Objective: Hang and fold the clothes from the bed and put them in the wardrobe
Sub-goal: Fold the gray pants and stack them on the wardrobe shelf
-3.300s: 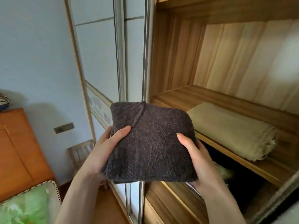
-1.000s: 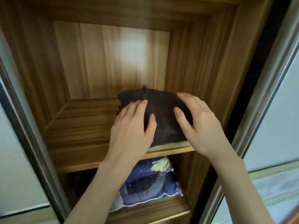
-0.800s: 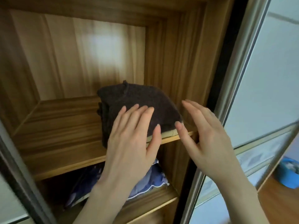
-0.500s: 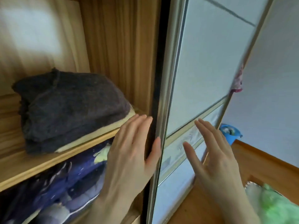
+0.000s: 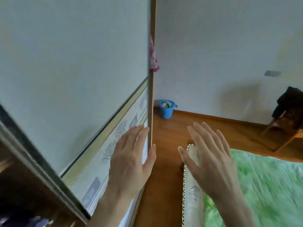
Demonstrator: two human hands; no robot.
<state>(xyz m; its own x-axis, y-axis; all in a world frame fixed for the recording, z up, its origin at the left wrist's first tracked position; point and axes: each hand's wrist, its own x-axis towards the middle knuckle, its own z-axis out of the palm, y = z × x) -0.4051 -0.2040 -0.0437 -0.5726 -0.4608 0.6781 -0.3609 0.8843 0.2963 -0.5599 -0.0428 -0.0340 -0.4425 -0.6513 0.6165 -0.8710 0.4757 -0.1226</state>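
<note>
Both my hands hover in mid-air with straight, spread fingers and hold nothing. My left hand (image 5: pixel 131 159) is in front of the wardrobe's pale sliding door (image 5: pixel 73 71). My right hand (image 5: pixel 209 158) is over the corner of the bed (image 5: pixel 270 185), which has a green patterned cover and a cream edge. The wardrobe's open compartment shows only as a dark blurred strip (image 5: pixel 21 194) at the lower left. The dark folded sweater is out of view. A pink garment (image 5: pixel 153 59) peeks from behind the door's far edge.
A blue bucket (image 5: pixel 166 108) stands in the corner on the wooden floor (image 5: pixel 164 169). A wooden chair with dark clothing (image 5: pixel 288 105) draped on it stands at the far right by the wall. A narrow strip of floor runs between wardrobe and bed.
My hands set the dark sweater on the wardrobe shelf and let go of it. The view has since swung right, away from the shelf toward the bed and the room corner.
</note>
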